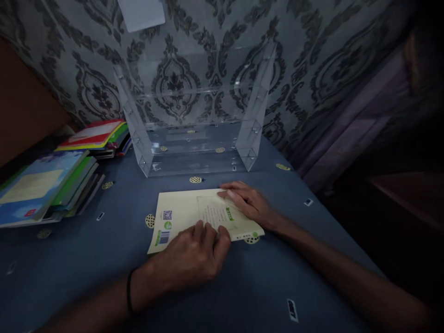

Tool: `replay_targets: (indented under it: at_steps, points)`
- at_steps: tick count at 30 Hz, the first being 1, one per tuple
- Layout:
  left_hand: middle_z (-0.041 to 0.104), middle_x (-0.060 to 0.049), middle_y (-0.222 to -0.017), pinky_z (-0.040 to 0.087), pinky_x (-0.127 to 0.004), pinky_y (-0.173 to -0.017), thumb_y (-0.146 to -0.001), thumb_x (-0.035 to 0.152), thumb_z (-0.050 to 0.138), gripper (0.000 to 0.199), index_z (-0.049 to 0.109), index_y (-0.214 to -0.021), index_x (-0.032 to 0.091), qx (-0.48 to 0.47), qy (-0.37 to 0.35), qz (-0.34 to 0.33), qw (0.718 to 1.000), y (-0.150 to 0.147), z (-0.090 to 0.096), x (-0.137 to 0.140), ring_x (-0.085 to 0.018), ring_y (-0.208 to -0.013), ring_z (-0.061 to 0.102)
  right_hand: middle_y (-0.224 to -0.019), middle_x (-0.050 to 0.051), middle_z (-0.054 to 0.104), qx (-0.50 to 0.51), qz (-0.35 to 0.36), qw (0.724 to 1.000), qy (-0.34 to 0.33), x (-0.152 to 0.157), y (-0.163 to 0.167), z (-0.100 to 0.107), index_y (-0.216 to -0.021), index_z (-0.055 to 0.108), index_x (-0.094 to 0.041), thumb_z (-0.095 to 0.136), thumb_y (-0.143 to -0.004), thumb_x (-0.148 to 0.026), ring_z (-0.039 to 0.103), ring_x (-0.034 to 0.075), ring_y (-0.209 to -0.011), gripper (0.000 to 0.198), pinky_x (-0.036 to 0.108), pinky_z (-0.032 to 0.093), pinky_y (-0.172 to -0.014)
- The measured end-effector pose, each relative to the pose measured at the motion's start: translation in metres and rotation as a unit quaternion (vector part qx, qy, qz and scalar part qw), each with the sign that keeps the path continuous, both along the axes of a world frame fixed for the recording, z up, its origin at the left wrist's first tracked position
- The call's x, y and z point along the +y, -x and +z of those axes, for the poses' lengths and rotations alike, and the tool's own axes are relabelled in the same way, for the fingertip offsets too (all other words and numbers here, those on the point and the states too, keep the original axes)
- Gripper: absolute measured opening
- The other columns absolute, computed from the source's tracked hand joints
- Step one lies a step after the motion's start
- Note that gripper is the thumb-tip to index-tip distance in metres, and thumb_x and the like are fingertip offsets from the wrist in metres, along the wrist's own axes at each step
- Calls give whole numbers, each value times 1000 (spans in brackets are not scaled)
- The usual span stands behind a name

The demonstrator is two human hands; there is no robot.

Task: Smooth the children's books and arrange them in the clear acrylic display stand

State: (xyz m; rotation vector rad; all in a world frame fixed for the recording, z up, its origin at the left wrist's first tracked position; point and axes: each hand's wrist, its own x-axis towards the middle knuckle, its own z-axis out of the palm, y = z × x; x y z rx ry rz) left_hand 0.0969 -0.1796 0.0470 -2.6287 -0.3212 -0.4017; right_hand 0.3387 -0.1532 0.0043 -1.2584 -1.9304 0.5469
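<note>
A pale yellow book (180,213) lies flat, back cover up, on the blue patterned tablecloth (104,277) in front of me. My left hand (196,252) rests on its near edge, fingers curled over the cover, a dark band on the wrist. My right hand (248,201) lies flat on the book's right part, fingers spread toward the far edge. Both hands touch the book. It stays on the table.
A clear acrylic shelf rack (194,120) stands just beyond the book against the patterned wall. Two stacks of books lie at the left: a blue-topped stack (41,187) and a red-topped stack (95,136). The table's right edge drops into dark space.
</note>
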Motion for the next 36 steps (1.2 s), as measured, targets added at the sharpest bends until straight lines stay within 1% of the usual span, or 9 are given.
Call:
replay_targets:
  at_steps: [5,8,13,17,23,25,29,33,36]
  points:
    - [66,-2,-71,46,-23,-47,-106,15,32,21,52,-105,13,-70,122,26,990,4,13,15,-15,-60,68,-112,8,75,114,-4,992,55,-3,1,9,-87,81,-26,27,-101,-66,65,28,-117,69,49,48,-105]
    - [62,3,-64,39,-21,-45,-108,21,24,28,49,-95,18,-131,218,48,966,10,25,28,-11,-50,60,-101,6,77,174,4,983,51,-5,3,14,-87,81,-25,29,-98,-71,69,28,-105,70,47,50,-102]
    - [56,6,-62,35,-20,-48,-106,31,30,28,52,-92,21,-213,324,93,917,23,42,46,-9,-46,50,-93,5,77,246,-18,968,46,-4,11,19,-93,78,-22,72,-79,-61,70,25,-87,42,39,56,-85]
    - [52,6,-61,35,-20,-50,-103,35,35,29,55,-88,21,-281,363,95,884,33,56,54,-9,-49,46,-99,3,77,326,-49,943,37,6,21,24,-104,73,-23,86,-68,-43,71,23,-91,44,38,57,-87]
    - [47,5,-61,33,-22,-52,-101,38,40,33,56,-79,19,-401,360,102,836,42,77,59,-11,-54,43,-111,7,76,453,-55,889,43,21,51,47,-116,65,-24,90,-61,-48,71,25,-103,65,40,58,-91]
    - [46,4,-62,33,-23,-53,-102,41,40,36,53,-76,20,-455,368,98,805,42,76,60,-11,-56,43,-116,9,76,484,-32,872,70,17,67,52,-110,67,-24,88,-62,-53,70,29,-108,60,43,58,-93]
    - [43,5,-64,34,-23,-54,-100,53,43,43,47,-72,20,-560,414,83,713,38,58,64,-12,-58,40,-106,10,79,500,-2,853,145,3,92,52,-102,71,-22,87,-64,-56,75,30,-94,53,46,61,-87]
    - [45,4,-65,39,-23,-56,-93,65,49,49,46,-71,21,-622,441,91,640,33,32,65,-12,-61,43,-99,8,80,484,-24,866,126,-1,95,50,-95,75,-21,90,-59,-54,76,29,-86,51,45,61,-84]
    - [61,-1,-74,47,-25,-67,-89,68,54,51,58,-82,18,-628,479,67,610,30,24,64,-16,-73,56,-96,8,81,453,-51,886,88,2,91,55,-89,77,-20,90,-57,-56,75,29,-83,50,45,61,-82]
